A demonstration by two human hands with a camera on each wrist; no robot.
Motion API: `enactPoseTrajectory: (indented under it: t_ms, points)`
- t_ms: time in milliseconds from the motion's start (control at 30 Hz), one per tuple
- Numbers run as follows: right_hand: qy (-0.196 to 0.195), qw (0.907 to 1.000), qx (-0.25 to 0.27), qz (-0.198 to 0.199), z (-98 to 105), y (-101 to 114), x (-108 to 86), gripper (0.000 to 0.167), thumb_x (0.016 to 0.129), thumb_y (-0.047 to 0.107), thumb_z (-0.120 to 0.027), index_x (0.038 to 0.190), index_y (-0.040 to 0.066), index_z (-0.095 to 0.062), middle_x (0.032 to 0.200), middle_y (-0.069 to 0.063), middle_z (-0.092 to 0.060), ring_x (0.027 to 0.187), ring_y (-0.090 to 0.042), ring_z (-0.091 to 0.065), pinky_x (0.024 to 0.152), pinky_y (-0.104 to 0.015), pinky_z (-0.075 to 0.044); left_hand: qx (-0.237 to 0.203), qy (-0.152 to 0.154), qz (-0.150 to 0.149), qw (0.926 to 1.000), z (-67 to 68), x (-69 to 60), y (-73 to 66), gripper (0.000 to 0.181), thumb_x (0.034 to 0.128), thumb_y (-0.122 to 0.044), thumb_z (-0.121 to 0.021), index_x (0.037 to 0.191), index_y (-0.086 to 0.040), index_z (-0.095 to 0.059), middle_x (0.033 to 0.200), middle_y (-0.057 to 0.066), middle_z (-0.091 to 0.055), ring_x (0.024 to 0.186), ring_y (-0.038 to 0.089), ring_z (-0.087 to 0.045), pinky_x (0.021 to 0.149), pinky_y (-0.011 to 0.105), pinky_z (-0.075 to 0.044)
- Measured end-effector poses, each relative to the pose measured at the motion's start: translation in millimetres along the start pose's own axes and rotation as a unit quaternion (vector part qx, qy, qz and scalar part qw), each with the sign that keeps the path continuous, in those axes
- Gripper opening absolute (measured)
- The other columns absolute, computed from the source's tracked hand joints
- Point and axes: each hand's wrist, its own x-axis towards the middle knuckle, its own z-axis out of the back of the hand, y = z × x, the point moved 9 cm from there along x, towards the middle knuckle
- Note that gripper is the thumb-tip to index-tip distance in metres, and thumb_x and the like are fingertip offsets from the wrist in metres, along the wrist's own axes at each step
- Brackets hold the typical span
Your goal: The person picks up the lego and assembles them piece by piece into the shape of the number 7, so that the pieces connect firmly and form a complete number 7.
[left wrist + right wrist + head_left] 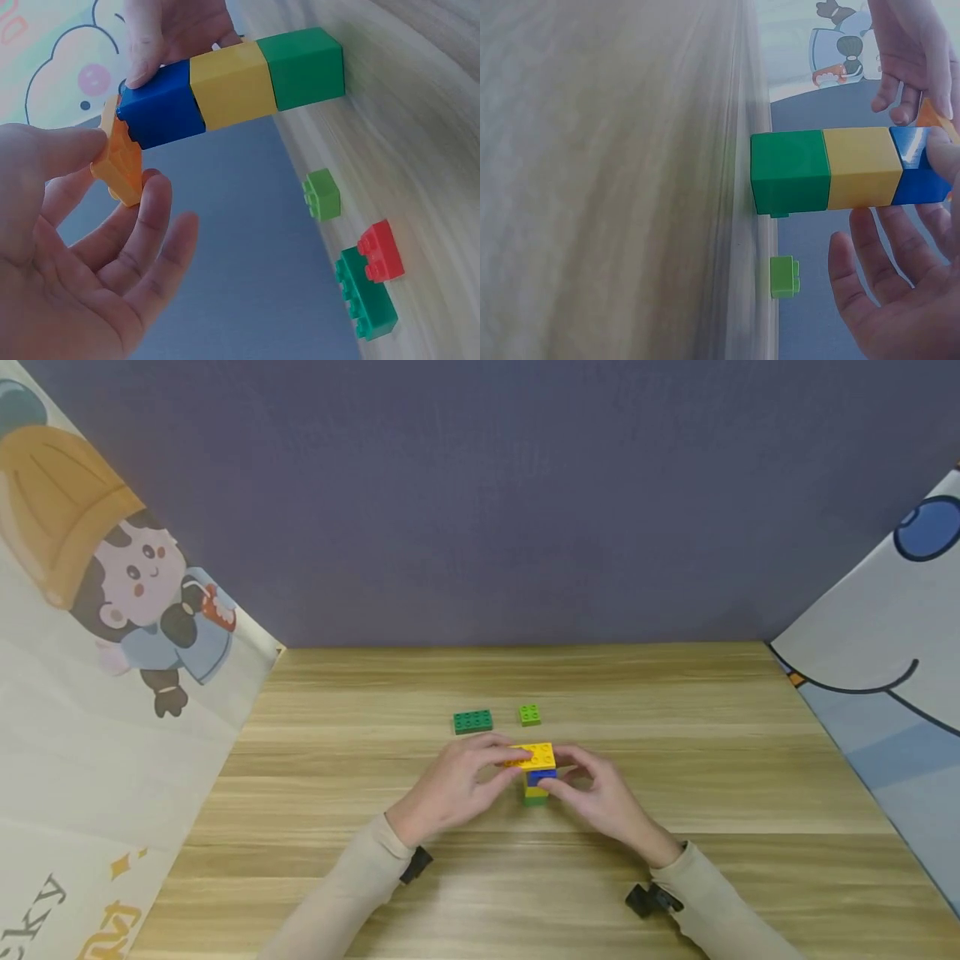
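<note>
A small tower stands upright on the table: a green block (306, 69) at the bottom, a yellow block (234, 85) in the middle and a blue block (166, 105) above. My left hand (453, 785) pinches a thin yellow-orange building brick (542, 754) between thumb and fingers. This brick lies over the blue block's studs, slightly tilted in the left wrist view, and sticks out to the left. With thumb and fingers, my right hand (606, 797) holds the blue block from the right side. Whether the thin brick is seated cannot be told.
Behind the hands, a dark green brick (472, 721) and a light green brick (529, 715) lie on the wooden table (337, 710). A red brick (382, 251) by the dark green one shows in the left wrist view. A dark panel (525, 527) rises behind.
</note>
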Motion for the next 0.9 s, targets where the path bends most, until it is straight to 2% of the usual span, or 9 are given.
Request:
enactPoseTrajectory:
  t_ms: [233,467,700,900]
  points:
    - [0.002,1.0,0.003,0.003,4.4,-6.8,6.1,0.036,0.097,0.012,-0.079,0.131,0.008,-0.07,0.125,-0.01,-0.076,0.111,-0.011,-0.069,0.089,-0.035,-0.064,0.029,0.002,-0.013,0.9995,-0.3,8.1,-4.2,0.029,0.1054,-0.026,-0.07,0.133,-0.019,-0.076,0.133,0.003,-0.073,0.115,0.017,-0.071,0.096,0.036,-0.061]
    - [0.012,0.9999,0.006,-0.001,7.1,-12.5,12.6,0.034,0.098,0.015,-0.079,0.13,0.009,-0.07,0.123,-0.01,-0.075,0.108,-0.012,-0.07,0.089,-0.035,-0.064,0.083,-0.001,-0.031,0.996,-1.9,17.5,-10.4,0.03,0.105,-0.024,-0.07,0.134,-0.019,-0.076,0.133,0.002,-0.073,0.114,0.018,-0.07,0.093,0.035,-0.061]
    - [0.022,0.9997,0.008,0.007,9.3,-16.5,20.0,0.033,0.097,0.015,-0.08,0.128,0.011,-0.071,0.122,-0.007,-0.076,0.107,-0.012,-0.07,0.089,-0.033,-0.063,0.087,0.005,-0.022,0.9959,-5.0,22.7,-10.7,0.029,0.1047,-0.024,-0.071,0.133,-0.02,-0.076,0.133,0.002,-0.073,0.117,0.019,-0.069,0.095,0.037,-0.06]
    - [0.028,0.9994,0.011,0.015,13.4,-21.3,25.4,0.033,0.098,0.013,-0.078,0.13,0.009,-0.07,0.125,-0.01,-0.075,0.109,-0.013,-0.07,0.09,-0.034,-0.063,0.096,-0.009,-0.024,0.995,-2.2,27.4,-8.6,0.029,0.1046,-0.025,-0.071,0.133,-0.02,-0.076,0.133,0.002,-0.073,0.118,0.02,-0.07,0.097,0.038,-0.06]
